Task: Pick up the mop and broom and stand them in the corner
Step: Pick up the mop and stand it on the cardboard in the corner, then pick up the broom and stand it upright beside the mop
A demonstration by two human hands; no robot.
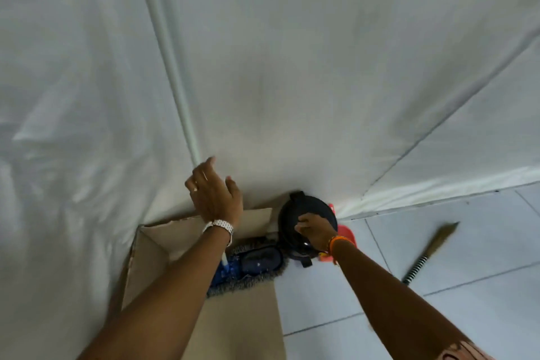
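White sheeting (292, 67) is hung across the corner, and against it the pale mop handle (166, 47) is propped, rising steeply from lower right to upper left. The mop head (251, 263), blue with a grey fringe, is seated on flattened brown cardboard (245, 324) at the foot of the sheeting. The mop is judged as already stood in the corner; the step in hand is taken to be its release and steadying. The left hand (214, 193), a pale band at its wrist, is held at the handle with fingers (204, 172) spread and loosely curved; no closed grip is seen, and whether the fingertips touch the pole cannot be told. The right hand (314, 229), orange bangles at its wrist, is laid on a black round object (304, 210) leaning in the corner, with a red item (346, 232) just behind it; the fingers are curled over the object's face, though a firm hold cannot be confirmed. The broom (429, 251), its straw end toward upper right and a striped handle toward lower left, is lying flat on the white floor tiles (467, 301), well apart from both hands. The broom is judged as not yet dealt with. The next move is expected to call for a freed hand, a reach to the striped handle, and upright placement beside the mop without disturbing the propped pole.
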